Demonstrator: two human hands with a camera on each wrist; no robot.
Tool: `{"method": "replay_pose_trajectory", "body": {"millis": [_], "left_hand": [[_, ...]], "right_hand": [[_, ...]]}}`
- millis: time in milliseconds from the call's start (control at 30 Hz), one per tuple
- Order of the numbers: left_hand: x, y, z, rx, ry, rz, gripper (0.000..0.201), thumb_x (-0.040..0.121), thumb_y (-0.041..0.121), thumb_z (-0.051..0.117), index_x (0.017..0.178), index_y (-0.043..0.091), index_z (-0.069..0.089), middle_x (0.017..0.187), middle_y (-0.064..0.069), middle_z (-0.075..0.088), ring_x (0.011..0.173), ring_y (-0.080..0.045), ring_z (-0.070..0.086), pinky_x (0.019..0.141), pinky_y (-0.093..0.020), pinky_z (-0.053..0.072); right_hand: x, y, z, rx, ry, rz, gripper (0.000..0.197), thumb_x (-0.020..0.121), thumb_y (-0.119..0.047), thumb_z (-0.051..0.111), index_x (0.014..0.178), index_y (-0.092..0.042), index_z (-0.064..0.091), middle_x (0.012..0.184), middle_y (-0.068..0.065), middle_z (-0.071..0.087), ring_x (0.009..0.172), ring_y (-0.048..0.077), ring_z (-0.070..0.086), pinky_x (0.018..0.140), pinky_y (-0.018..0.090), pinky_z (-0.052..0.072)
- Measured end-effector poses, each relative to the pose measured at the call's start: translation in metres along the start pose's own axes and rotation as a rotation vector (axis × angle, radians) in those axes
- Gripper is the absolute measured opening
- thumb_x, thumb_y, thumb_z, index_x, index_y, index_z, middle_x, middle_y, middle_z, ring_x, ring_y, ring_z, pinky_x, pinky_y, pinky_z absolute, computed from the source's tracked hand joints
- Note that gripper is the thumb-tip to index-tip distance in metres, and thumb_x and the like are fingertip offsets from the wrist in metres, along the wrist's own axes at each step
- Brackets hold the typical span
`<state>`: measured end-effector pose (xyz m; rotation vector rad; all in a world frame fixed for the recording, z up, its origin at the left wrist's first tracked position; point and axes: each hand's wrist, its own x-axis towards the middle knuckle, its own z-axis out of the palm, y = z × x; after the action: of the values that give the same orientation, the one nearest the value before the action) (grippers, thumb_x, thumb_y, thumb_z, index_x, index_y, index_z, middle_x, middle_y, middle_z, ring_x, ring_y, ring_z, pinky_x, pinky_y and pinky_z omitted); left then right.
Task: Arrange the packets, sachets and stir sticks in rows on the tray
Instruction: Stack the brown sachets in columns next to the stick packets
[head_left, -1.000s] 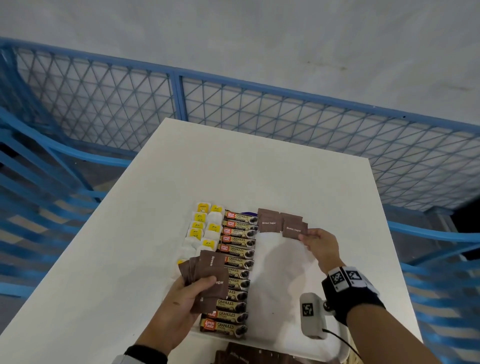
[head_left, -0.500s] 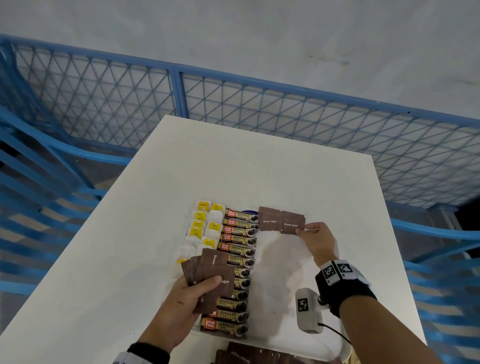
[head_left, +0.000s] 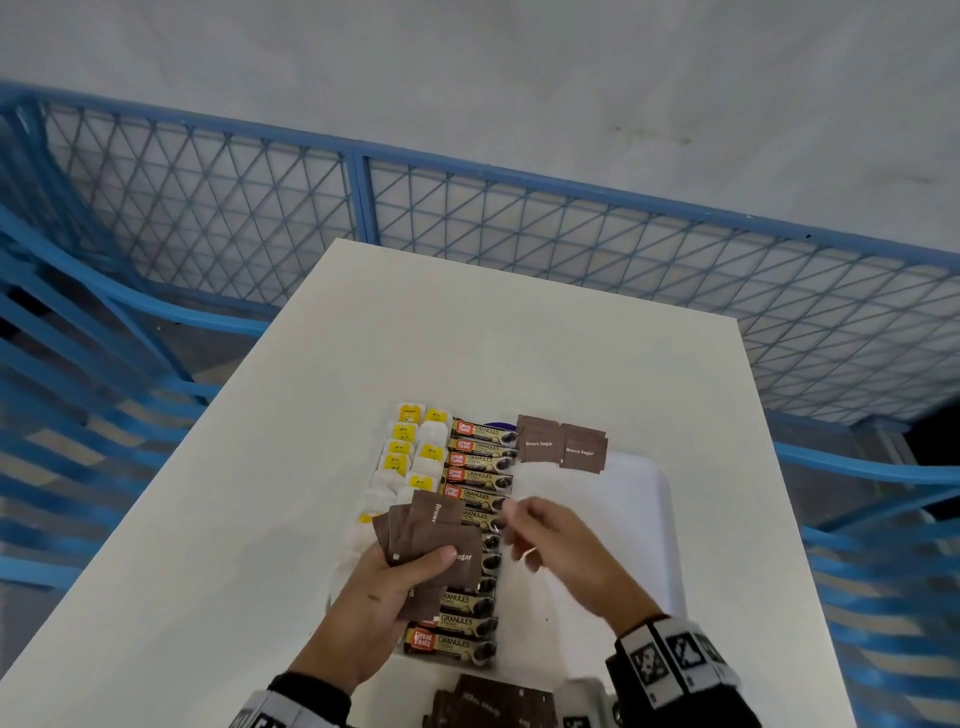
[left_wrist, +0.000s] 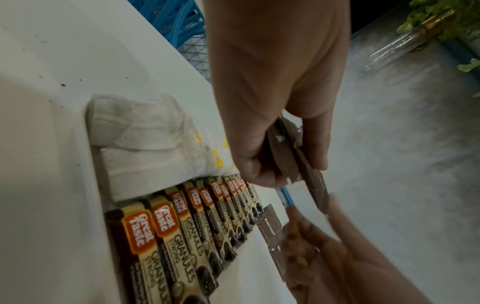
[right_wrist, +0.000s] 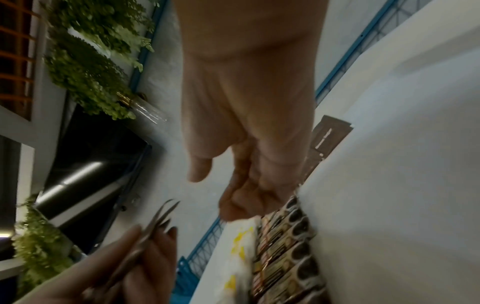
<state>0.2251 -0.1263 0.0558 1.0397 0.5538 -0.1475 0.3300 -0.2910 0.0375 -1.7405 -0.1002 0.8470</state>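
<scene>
My left hand (head_left: 415, 566) grips a fan of brown sugar sachets (head_left: 431, 525) above the near half of the white tray (head_left: 639, 519); the left wrist view shows the sachets (left_wrist: 285, 152) pinched edge-on. My right hand (head_left: 519, 525) is blurred and holds nothing, its fingers loosely bent just right of the fan. Two brown sugar sachets (head_left: 561, 446) lie side by side at the tray's far end. A row of coffee granule sticks (head_left: 478, 478) runs down the tray. Left of it lie tea bags (head_left: 410, 452) with yellow tags.
More brown sachets (head_left: 493, 701) lie loose on the white table (head_left: 467, 338) at the near edge. A blue mesh fence (head_left: 519, 208) stands behind the table. The tray's right half is bare white surface.
My right hand let go of the second sachet at the tray's far end and drew back toward the fan in my left hand. The left hand stayed in place.
</scene>
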Motion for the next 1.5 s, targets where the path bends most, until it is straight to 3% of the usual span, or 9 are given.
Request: {"method": "replay_pose_trajectory", "body": {"millis": [67, 167, 233, 333, 567, 667, 900, 1000, 1500], "left_hand": [[-0.002, 0.001, 0.000, 0.006, -0.023, 0.017, 0.022, 0.082, 0.001, 0.063, 0.104, 0.005, 0.066, 0.064, -0.003, 0.063, 0.048, -0.007, 0.052, 0.041, -0.018, 0.035], [-0.006, 0.002, 0.000, 0.017, -0.061, 0.029, 0.022, 0.081, 0.007, 0.068, 0.103, 0.004, 0.069, 0.057, 0.001, 0.056, 0.047, -0.008, 0.043, 0.039, -0.017, 0.032], [-0.007, 0.001, 0.001, 0.015, -0.046, 0.026, 0.021, 0.086, 0.004, 0.060, 0.107, 0.001, 0.065, 0.063, -0.003, 0.065, 0.050, -0.009, 0.058, 0.043, -0.017, 0.042], [-0.007, -0.002, 0.000, -0.008, -0.009, 0.019, 0.028, 0.083, 0.009, 0.060, 0.111, 0.005, 0.064, 0.093, -0.015, 0.073, 0.081, -0.019, 0.071, 0.064, -0.028, 0.055], [-0.003, -0.005, -0.003, -0.119, 0.076, -0.047, 0.025, 0.089, -0.002, 0.049, 0.109, 0.005, 0.062, 0.089, -0.016, 0.071, 0.073, -0.022, 0.067, 0.058, -0.027, 0.056], [-0.001, -0.006, -0.006, -0.105, 0.110, -0.045, 0.023, 0.089, -0.002, 0.050, 0.106, 0.007, 0.061, 0.085, -0.016, 0.072, 0.071, -0.026, 0.068, 0.069, -0.036, 0.053], [-0.001, -0.005, -0.007, -0.073, 0.112, -0.032, 0.024, 0.089, 0.000, 0.053, 0.105, 0.016, 0.062, 0.090, -0.015, 0.073, 0.071, -0.025, 0.069, 0.063, -0.033, 0.052], [0.000, -0.005, -0.009, -0.058, 0.110, -0.027, 0.026, 0.088, 0.000, 0.054, 0.106, 0.017, 0.062, 0.094, -0.016, 0.072, 0.071, -0.023, 0.069, 0.062, -0.033, 0.052], [0.008, -0.007, -0.016, -0.038, 0.107, -0.014, 0.029, 0.087, 0.003, 0.056, 0.111, 0.019, 0.061, 0.093, -0.007, 0.074, 0.077, -0.021, 0.069, 0.071, -0.033, 0.052]], "right_hand": [[-0.011, -0.001, 0.013, 0.065, -0.169, -0.011, 0.036, 0.086, -0.038, 0.057, 0.099, -0.004, 0.059, 0.077, -0.001, 0.063, 0.065, 0.009, 0.059, 0.056, 0.018, 0.044], [-0.018, -0.001, 0.024, 0.103, -0.248, -0.062, 0.014, 0.083, -0.022, 0.066, 0.091, -0.011, 0.060, 0.076, -0.004, 0.064, 0.066, 0.010, 0.060, 0.058, 0.020, 0.047], [-0.020, -0.001, 0.027, 0.126, -0.240, -0.086, 0.006, 0.084, -0.012, 0.066, 0.085, -0.013, 0.061, 0.072, -0.006, 0.065, 0.064, 0.010, 0.061, 0.057, 0.020, 0.049], [-0.020, 0.000, 0.026, 0.161, -0.203, -0.091, 0.006, 0.083, -0.004, 0.065, 0.085, -0.008, 0.061, 0.072, -0.003, 0.066, 0.060, 0.010, 0.062, 0.057, 0.020, 0.050], [-0.016, 0.001, 0.013, 0.142, -0.158, -0.080, 0.010, 0.086, 0.001, 0.059, 0.091, -0.006, 0.064, 0.077, 0.005, 0.066, 0.065, 0.009, 0.064, 0.065, 0.019, 0.053], [-0.011, 0.000, 0.003, 0.161, -0.090, -0.063, 0.011, 0.086, 0.003, 0.058, 0.090, -0.005, 0.065, 0.075, 0.006, 0.067, 0.064, 0.010, 0.065, 0.064, 0.018, 0.053], [0.027, 0.006, -0.034, 0.175, 0.371, -0.028, 0.011, 0.079, 0.005, 0.067, 0.081, -0.004, 0.060, 0.067, 0.005, 0.064, 0.059, 0.014, 0.057, 0.053, 0.016, 0.049], [0.048, 0.014, -0.048, 0.089, 0.492, -0.005, 0.017, 0.078, 0.001, 0.070, 0.073, -0.012, 0.060, 0.067, 0.005, 0.064, 0.061, 0.016, 0.055, 0.061, 0.022, 0.048], [0.091, 0.022, -0.054, -0.063, 0.598, 0.019, 0.022, 0.075, -0.004, 0.074, 0.069, -0.014, 0.056, 0.067, 0.005, 0.063, 0.055, 0.015, 0.055, 0.060, 0.022, 0.048]]}}
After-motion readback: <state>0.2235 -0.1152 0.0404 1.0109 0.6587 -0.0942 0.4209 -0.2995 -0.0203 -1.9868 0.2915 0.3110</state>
